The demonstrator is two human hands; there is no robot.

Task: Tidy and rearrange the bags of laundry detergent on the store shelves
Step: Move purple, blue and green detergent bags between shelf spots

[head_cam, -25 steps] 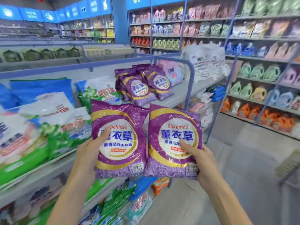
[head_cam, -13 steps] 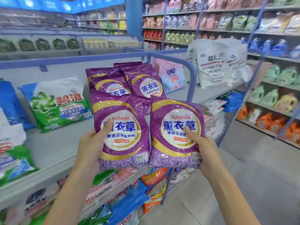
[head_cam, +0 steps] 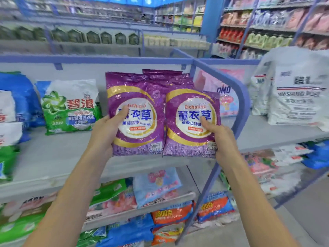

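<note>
I hold two purple Eichimoo detergent bags upright, side by side, over the top grey shelf [head_cam: 53, 157]. My left hand [head_cam: 106, 130] grips the left purple bag [head_cam: 137, 97] by its lower left edge, thumb on the front. My right hand [head_cam: 219, 138] grips the right purple bag [head_cam: 188, 139] by its lower right edge. Behind them, more purple bags [head_cam: 163, 77] stand at the back of the shelf, mostly hidden by the two I hold.
A green and white detergent bag [head_cam: 71, 107] leans to the left, with blue bags [head_cam: 17, 97] beyond it. A blue curved rail [head_cam: 238, 97] divides the shelf; a pink OMO bag [head_cam: 226, 97] and white washing powder sacks [head_cam: 295, 91] sit right of it. Lower shelves hold mixed bags.
Both hands have carried the two purple bags forward and up toward the purple bags at the back of the shelf. The view has shifted right along the shelf and closer to it.
</note>
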